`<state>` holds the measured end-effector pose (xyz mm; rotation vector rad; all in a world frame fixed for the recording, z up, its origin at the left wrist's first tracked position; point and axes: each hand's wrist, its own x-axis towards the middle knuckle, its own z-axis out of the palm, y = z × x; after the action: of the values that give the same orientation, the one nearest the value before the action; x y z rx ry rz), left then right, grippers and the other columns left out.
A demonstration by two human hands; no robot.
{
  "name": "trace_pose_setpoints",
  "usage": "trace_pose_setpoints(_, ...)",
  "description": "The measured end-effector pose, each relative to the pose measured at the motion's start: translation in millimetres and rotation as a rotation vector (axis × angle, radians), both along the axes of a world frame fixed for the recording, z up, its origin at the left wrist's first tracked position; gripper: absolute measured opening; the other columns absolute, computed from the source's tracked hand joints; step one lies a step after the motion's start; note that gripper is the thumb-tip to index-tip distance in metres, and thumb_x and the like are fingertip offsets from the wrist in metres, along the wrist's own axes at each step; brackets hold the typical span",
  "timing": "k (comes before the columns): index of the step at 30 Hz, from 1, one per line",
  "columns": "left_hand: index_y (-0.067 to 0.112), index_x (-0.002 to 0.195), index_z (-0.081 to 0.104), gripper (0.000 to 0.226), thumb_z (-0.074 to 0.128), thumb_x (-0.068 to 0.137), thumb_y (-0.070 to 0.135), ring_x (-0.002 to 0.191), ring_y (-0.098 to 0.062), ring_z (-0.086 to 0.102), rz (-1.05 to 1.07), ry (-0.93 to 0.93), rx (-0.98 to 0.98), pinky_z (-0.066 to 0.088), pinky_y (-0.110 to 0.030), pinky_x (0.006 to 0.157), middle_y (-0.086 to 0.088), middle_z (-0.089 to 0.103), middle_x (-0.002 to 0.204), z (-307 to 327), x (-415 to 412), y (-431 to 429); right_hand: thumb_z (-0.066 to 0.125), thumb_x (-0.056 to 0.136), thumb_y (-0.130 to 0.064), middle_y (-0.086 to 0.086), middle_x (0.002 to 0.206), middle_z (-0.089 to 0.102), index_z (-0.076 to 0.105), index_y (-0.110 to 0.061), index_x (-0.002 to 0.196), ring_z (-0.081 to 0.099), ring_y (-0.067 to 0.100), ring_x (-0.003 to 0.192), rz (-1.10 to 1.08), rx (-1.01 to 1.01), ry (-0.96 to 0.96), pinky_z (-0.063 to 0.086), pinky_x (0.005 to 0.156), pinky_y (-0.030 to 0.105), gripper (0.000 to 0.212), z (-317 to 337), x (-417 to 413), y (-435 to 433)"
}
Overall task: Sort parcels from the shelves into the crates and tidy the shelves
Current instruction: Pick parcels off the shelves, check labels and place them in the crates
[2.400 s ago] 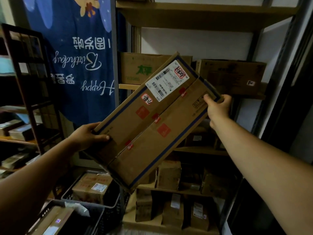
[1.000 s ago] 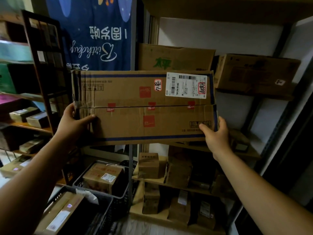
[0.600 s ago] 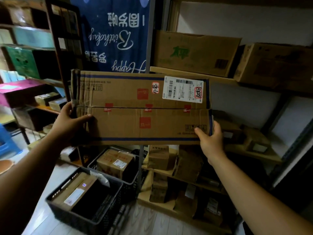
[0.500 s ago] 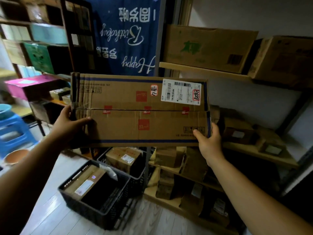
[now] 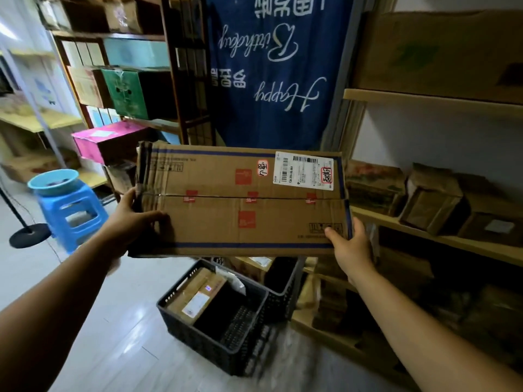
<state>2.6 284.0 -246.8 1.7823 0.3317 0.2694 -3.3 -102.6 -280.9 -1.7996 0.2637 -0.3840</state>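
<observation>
A wooden shelf unit (image 5: pixel 424 98) fills the right side, its boards loaded with brown cartons. To its left hangs a dark blue banner (image 5: pixel 271 80) with white lettering that reads upside down. Further left, a dark rack (image 5: pixel 184 89) holds a green box (image 5: pixel 124 91) and a pink box (image 5: pixel 107 140). In the middle of the view a long, flat cardboard parcel (image 5: pixel 240 216) is held level in the air, broad face toward the camera, in front of the banner and above the floor. The left hand (image 5: pixel 133 222) grips its left end, thumb lying on the front face. The right hand (image 5: pixel 351 244) grips its lower right corner, thumb on the front and fingers wrapped behind the edge. Below the parcel, a black plastic crate (image 5: pixel 198 340) stands on the pale floor with a smaller labelled package (image 5: pixel 195 298) lying along its left wall. A second black crate (image 5: pixel 283 292) sits just behind it. At the left, a blue stool (image 5: pixel 70 216) carries a light blue basin (image 5: pixel 53 179). A white shipping label (image 5: pixel 304 171) with barcodes sits at the parcel's upper right corner.
</observation>
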Motion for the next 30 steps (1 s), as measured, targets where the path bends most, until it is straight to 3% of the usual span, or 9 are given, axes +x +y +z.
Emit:
trace_pose_setpoints(4,0.019,0.140,0.035,0.075,0.069,0.077,-0.004,0.108,-0.020,0.053,-0.052,0.043,0.046,0.045,-0.031,0.085,-0.004,0.053,0.121,2,34,62,0.062,0.090,-0.012,0.001,0.114,0.059,0.050,-0.013,0.128,0.055,0.017,0.104,-0.024,0.043,0.028,0.043,0.084,0.029,0.040,-14,22,63)
trace_pose_setpoints(8,0.020,0.136,0.036,0.074,0.072,0.075,0.000,0.108,-0.027,0.056,-0.059,0.106,0.061,0.049,-0.038,0.086,-0.009,0.054,0.122,-10,64,108,0.063,0.090,-0.014,0.005,0.125,0.058,0.048,-0.014,0.133,0.055,0.025,0.115,-0.060,0.062,0.076,0.045,0.093,0.035,0.046,-29,38,105)
trace_pose_setpoints(10,0.017,0.129,0.040,0.065,0.072,0.075,0.003,0.107,-0.030,0.057,-0.051,0.141,0.076,0.050,-0.041,0.086,-0.014,0.055,0.120,-18,78,122,0.063,0.090,-0.013,0.006,0.124,0.059,0.048,-0.014,0.134,0.055,0.024,0.115,-0.062,0.076,0.081,0.045,0.093,0.035,0.046,-35,47,118)
trace_pose_setpoints(14,0.013,0.126,0.042,0.059,0.072,0.076,0.004,0.096,-0.027,0.060,-0.066,0.173,0.099,0.051,-0.033,0.070,-0.013,0.058,0.113,-33,121,138,0.062,0.090,-0.012,0.005,0.121,0.059,0.048,-0.014,0.132,0.056,0.021,0.111,-0.081,0.069,0.084,0.044,0.088,0.032,0.045,-44,79,134)
trace_pose_setpoints(18,0.018,0.127,0.041,0.061,0.072,0.077,0.003,0.092,-0.026,0.061,-0.086,0.183,0.097,0.052,-0.035,0.072,-0.010,0.057,0.106,-48,182,139,0.062,0.090,-0.012,0.002,0.114,0.060,0.051,-0.014,0.126,0.057,0.019,0.104,-0.099,0.059,0.093,0.044,0.081,0.029,0.038,-57,128,138)
trace_pose_setpoints(20,0.019,0.130,0.039,0.062,0.070,0.078,0.002,0.089,-0.023,0.060,-0.105,0.194,0.075,0.051,-0.034,0.071,-0.009,0.056,0.106,-54,208,139,0.063,0.089,-0.015,0.000,0.113,0.061,0.052,-0.017,0.125,0.058,0.019,0.104,-0.107,0.047,0.103,0.046,0.083,0.031,0.038,-68,150,137)
trace_pose_setpoints(24,0.016,0.134,0.040,0.069,0.072,0.075,0.002,0.100,-0.031,0.062,-0.177,0.225,0.078,0.053,-0.038,0.074,-0.014,0.059,0.115,-69,268,146,0.064,0.088,-0.017,-0.002,0.113,0.061,0.051,-0.025,0.122,0.058,0.020,0.108,-0.135,0.045,0.144,0.049,0.093,0.042,0.037,-86,199,138)
trace_pose_setpoints(30,0.011,0.125,0.046,0.051,0.066,0.081,-0.002,0.087,-0.033,0.065,-0.283,0.272,0.056,0.056,-0.041,0.064,-0.017,0.063,0.105,-91,343,148,0.064,0.088,-0.017,-0.001,0.113,0.061,0.050,-0.022,0.124,0.058,0.020,0.106,-0.183,0.051,0.200,0.050,0.094,0.044,0.039,-103,251,146)
